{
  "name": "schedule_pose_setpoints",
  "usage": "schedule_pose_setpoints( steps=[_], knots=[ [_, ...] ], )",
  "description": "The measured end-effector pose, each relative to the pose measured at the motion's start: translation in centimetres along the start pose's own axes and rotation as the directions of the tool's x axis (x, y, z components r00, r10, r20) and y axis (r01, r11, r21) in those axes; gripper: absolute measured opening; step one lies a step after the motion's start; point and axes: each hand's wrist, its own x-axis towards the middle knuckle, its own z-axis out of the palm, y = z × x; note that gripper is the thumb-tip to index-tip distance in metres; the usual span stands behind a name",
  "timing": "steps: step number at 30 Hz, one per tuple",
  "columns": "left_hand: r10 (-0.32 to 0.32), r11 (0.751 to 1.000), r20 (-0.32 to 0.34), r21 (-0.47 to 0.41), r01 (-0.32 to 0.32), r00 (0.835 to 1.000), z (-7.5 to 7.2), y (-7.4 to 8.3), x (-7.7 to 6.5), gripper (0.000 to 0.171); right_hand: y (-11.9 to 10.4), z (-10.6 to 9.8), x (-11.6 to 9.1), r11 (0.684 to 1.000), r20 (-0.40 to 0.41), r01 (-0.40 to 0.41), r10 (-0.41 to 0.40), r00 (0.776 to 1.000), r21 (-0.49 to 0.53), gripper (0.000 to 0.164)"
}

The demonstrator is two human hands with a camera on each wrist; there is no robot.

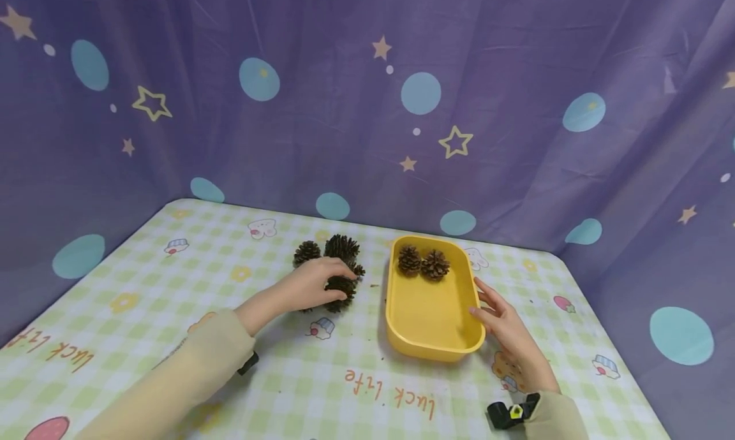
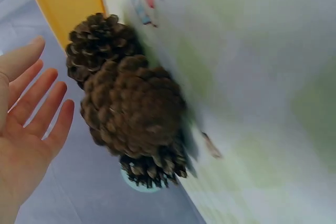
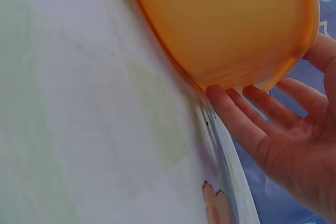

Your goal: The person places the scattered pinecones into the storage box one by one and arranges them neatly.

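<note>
My left hand [image 1: 310, 283] reaches over a cluster of several brown pine cones [image 1: 342, 247] on the cloth. In the left wrist view, its fingers are spread and nearly straight beside a large pine cone [image 2: 134, 111], with a gap between palm and cone. Another pine cone [image 2: 97, 43] lies behind the large one. My right hand [image 1: 508, 328] holds the right side of a yellow plastic bin [image 1: 436, 352], thumb over the rim and fingertips against the outer wall. Two pine cones [image 1: 434, 265] sit at the far end inside the bin.
A green-checked tablecloth [image 1: 321, 389] with printed cartoons covers the table. Behind and around it hangs a purple curtain [image 1: 344, 134] with stars and blue dots. Small brown crumbs lie on the cloth near the bin.
</note>
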Motion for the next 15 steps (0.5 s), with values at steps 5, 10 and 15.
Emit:
schedule_pose_setpoints(
  steps=[5, 10, 15],
  knots=[
    [0.003, 1.000, 0.000, 0.022, -0.003, 1.000, 0.10, -0.52, -0.84, 0.032, -0.08, 0.00, -0.03, 1.000, 0.003, -0.001, 0.001, 1.000, 0.008, 0.067],
    [-0.013, 1.000, 0.040, 0.029, 0.012, 0.999, 0.29, -0.58, -1.09, 0.035, -0.04, 0.05, -0.10, 1.000, -0.002, -0.012, 0.012, 1.000, 0.002, 0.067],
    [-0.007, 0.999, 0.065, 0.039, 0.005, 0.998, 0.38, -0.55, -1.14, 0.039, -0.07, 0.07, -0.11, 1.000, 0.005, -0.004, 0.004, 1.000, -0.001, 0.067]
  ],
)
